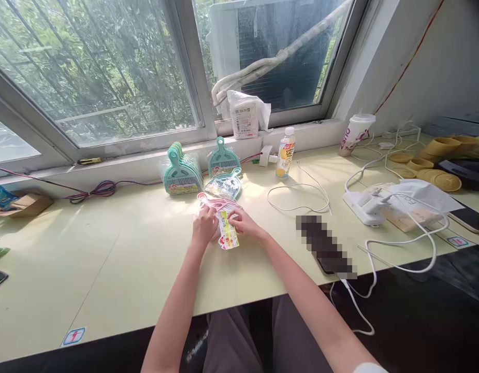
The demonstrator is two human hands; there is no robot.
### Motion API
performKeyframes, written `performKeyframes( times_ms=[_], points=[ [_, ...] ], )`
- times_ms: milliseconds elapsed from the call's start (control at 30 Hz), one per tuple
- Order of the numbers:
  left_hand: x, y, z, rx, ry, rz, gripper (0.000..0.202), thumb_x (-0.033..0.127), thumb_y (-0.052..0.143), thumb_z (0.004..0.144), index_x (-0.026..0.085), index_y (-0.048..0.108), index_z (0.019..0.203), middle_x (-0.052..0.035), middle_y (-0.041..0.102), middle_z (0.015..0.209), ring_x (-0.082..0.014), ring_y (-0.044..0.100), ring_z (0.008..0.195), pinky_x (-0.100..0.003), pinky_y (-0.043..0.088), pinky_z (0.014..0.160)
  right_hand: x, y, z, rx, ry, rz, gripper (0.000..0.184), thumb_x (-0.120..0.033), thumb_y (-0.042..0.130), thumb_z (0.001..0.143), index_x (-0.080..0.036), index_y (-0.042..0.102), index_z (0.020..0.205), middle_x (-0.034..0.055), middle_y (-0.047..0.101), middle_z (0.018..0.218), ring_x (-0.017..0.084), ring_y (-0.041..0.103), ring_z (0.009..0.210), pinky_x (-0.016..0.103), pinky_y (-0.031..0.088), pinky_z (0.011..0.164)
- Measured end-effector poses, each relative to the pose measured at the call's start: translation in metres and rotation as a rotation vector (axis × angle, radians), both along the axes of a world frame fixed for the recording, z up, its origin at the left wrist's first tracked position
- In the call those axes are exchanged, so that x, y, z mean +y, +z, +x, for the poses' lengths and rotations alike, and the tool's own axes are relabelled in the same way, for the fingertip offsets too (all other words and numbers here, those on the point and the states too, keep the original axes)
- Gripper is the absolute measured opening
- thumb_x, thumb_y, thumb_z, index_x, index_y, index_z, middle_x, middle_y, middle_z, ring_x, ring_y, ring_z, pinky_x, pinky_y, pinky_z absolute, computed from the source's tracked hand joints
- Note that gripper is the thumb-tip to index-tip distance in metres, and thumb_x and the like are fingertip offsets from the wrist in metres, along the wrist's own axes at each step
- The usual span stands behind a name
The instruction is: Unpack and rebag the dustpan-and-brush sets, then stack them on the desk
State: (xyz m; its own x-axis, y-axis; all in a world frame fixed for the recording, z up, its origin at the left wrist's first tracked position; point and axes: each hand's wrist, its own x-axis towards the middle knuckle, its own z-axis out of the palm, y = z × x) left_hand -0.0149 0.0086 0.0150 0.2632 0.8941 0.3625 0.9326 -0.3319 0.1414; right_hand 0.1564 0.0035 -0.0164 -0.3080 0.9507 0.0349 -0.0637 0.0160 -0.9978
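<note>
A pink mini dustpan set [208, 200] in clear wrap lies on the table before me, partly covered by my hands. My left hand [204, 227] is closed on its left side near the handle. In front of it, a yellow-and-white printed card [228, 234] with red pictures hangs toward me. The fingers of my right hand [243, 221] pinch this card at its right edge. Just behind are a wrapped teal dustpan set [225, 185] lying flat and another teal set [223, 158] against the sill. To their left stands a row of wrapped teal sets [180, 173].
A drink bottle [286, 153] and a white cable [297, 208] are to the right. Farther right are a phone [328, 248], a power strip [365, 207] and a paper cup [356, 134]. A cable bundle [103, 189] and cardboard box [35, 203] lie left.
</note>
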Motion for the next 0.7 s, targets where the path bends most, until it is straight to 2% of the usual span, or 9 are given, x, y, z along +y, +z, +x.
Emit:
performKeyframes(
  times_ms=[133,267,333,400,467,533,600,700],
  points=[
    [0.001,0.002,-0.005,-0.182,-0.049,-0.006,0.015,0.021,0.051,0.084,0.019,0.064,0.092,-0.0058,0.061,0.090,-0.0163,0.057,0.071,-0.028,0.043,0.062,-0.002,0.003,0.003,-0.084,0.092,-0.056,0.006,-0.025,0.059,0.072,-0.019,0.060,0.074,-0.0058,0.047,0.050,0.008,0.039,0.038,0.020,0.029,0.038],
    [0.003,0.002,-0.008,-0.318,-0.172,0.010,0.013,0.024,0.056,0.084,0.019,0.066,0.090,-0.0036,0.061,0.084,-0.0117,0.052,0.060,-0.026,0.044,0.062,-0.001,0.005,0.010,-0.175,0.129,-0.102,0.012,-0.019,0.056,0.073,-0.017,0.068,0.074,-0.0026,0.053,0.053,0.007,0.041,0.038,0.020,0.031,0.038],
    [0.003,0.000,-0.009,-0.347,-0.204,0.031,0.012,0.024,0.056,0.084,0.019,0.066,0.089,-0.0036,0.061,0.084,-0.0112,0.051,0.059,-0.027,0.044,0.063,0.002,0.005,0.013,-0.192,0.051,-0.104,0.017,-0.016,0.054,0.074,-0.017,0.070,0.077,-0.0032,0.052,0.050,0.007,0.041,0.037,0.020,0.031,0.037],
    [0.003,-0.003,-0.008,-0.368,-0.222,0.050,0.012,0.023,0.057,0.084,0.019,0.067,0.088,-0.0037,0.061,0.085,-0.0110,0.051,0.059,-0.027,0.044,0.064,0.004,0.003,0.014,-0.199,-0.114,-0.104,0.021,-0.014,0.051,0.076,-0.016,0.071,0.081,-0.0032,0.053,0.049,0.007,0.041,0.035,0.020,0.033,0.037],
    [0.001,-0.006,-0.006,-0.400,-0.244,0.062,0.012,0.024,0.057,0.084,0.019,0.067,0.088,-0.0038,0.062,0.084,-0.0113,0.051,0.059,-0.027,0.045,0.064,0.006,0.000,0.012,-0.189,-0.324,-0.076,0.023,-0.017,0.049,0.080,-0.017,0.071,0.087,-0.0009,0.060,0.057,0.008,0.045,0.037,0.021,0.038,0.038],
    [0.000,-0.009,-0.003,-0.443,-0.284,0.050,0.012,0.026,0.057,0.084,0.020,0.067,0.087,-0.0044,0.062,0.086,-0.0119,0.053,0.061,-0.027,0.045,0.064,0.006,-0.003,0.007,-0.143,-0.474,-0.027,0.023,-0.020,0.051,0.081,-0.017,0.070,0.093,0.0023,0.067,0.073,0.010,0.054,0.045,0.024,0.047,0.044],
    [-0.002,-0.010,0.003,-0.485,-0.338,0.008,0.013,0.028,0.057,0.084,0.020,0.067,0.086,-0.0051,0.062,0.088,-0.0127,0.055,0.063,-0.029,0.047,0.067,0.004,-0.006,0.000,-0.099,-0.516,0.005,0.023,-0.021,0.055,0.079,-0.018,0.069,0.097,0.0047,0.070,0.084,0.014,0.063,0.059,0.027,0.054,0.053],
    [-0.006,-0.007,0.012,-0.505,-0.397,-0.110,0.014,0.032,0.059,0.082,0.021,0.068,0.084,-0.0049,0.061,0.086,-0.0158,0.058,0.069,-0.033,0.048,0.076,0.002,-0.008,-0.006,-0.112,-0.535,-0.007,0.026,-0.019,0.061,0.074,-0.017,0.069,0.099,0.0062,0.070,0.087,0.019,0.067,0.073,0.030,0.057,0.060]
  ],
)
